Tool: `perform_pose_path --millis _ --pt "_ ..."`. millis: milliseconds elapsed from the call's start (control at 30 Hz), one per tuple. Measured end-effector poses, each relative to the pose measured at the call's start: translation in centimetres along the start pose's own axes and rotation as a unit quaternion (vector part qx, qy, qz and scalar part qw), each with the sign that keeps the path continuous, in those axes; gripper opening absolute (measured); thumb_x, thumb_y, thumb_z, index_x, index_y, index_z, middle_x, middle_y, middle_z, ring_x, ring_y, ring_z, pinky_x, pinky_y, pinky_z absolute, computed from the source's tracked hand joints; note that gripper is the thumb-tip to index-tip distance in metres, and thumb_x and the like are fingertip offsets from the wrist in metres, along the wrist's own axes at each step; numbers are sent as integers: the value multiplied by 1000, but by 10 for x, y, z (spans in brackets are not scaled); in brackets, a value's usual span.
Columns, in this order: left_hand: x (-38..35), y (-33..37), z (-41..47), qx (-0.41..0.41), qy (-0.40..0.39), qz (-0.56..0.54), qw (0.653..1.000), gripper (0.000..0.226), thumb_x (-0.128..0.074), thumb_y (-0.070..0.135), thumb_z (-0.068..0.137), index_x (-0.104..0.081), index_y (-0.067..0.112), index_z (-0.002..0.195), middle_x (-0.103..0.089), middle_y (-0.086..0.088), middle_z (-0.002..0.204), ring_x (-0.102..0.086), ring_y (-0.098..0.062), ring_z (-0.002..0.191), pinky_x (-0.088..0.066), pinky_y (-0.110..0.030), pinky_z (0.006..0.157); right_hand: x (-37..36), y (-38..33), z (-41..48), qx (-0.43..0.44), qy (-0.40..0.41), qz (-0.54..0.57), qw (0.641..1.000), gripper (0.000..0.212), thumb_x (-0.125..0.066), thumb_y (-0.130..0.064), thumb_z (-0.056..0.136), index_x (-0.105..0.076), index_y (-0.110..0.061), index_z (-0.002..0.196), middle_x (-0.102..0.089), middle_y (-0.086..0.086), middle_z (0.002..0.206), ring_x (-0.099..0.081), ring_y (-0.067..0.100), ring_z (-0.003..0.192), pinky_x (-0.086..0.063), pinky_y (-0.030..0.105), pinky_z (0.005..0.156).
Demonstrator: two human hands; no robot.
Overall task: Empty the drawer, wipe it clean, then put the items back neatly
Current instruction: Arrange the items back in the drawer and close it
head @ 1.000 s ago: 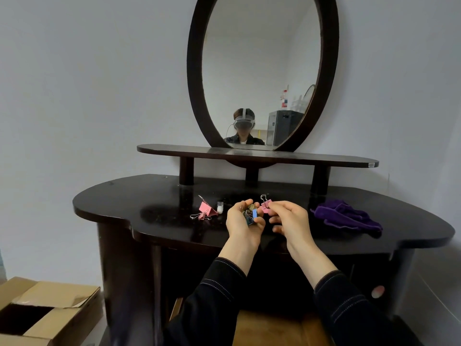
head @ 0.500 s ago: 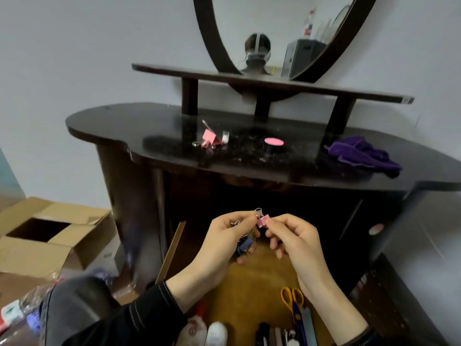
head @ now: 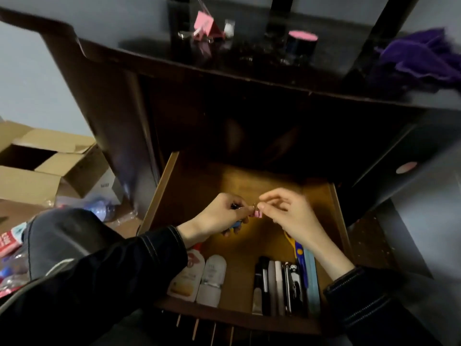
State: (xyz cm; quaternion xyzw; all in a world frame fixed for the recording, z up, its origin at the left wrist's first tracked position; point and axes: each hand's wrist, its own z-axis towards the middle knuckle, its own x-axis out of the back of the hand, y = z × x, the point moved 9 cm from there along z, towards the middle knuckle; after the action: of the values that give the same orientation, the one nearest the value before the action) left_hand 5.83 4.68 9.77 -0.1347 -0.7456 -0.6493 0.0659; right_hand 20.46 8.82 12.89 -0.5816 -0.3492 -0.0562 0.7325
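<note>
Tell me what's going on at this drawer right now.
A person holds both hands over the open drawer. The right hand pinches a small pink binder clip, while the left hand grips more clips, a blue one showing. Two white bottles, pens and scissors lie at the drawer's front. A purple cloth and a larger pink clip sit on the dresser top.
</note>
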Motion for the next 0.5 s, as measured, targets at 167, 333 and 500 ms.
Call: perform_pose_path --millis 167,333,500 --pt "4 4 4 1 -9 -8 1000 28 -61 28 99 -70 2 94 -64 -18 78 -57 -21 56 -41 -25 38 -1 -14 5 25 -34 37 998 9 -73 -21 90 -76 -27 84 -74 -13 78 -65 -2 67 -45 9 54" --pt "-16 -110 -1 209 23 -135 968 23 -60 15 98 -67 -7 103 -61 -13 77 -54 -18 53 -36 -23 37 -73 99 -29 -138 -163 -5 977 5 -76 -29 87 -77 -29 83 -74 -2 74 -59 2 57 -45 19 50" --pt "-22 -114 10 282 17 -234 930 17 -61 11 95 -69 -1 104 -62 -13 85 -56 -17 54 -38 -20 38 -104 99 -33 -146 -268 -41 951 7 -77 -25 84 -78 -22 78 -74 -5 74 -59 2 56 -43 16 50"
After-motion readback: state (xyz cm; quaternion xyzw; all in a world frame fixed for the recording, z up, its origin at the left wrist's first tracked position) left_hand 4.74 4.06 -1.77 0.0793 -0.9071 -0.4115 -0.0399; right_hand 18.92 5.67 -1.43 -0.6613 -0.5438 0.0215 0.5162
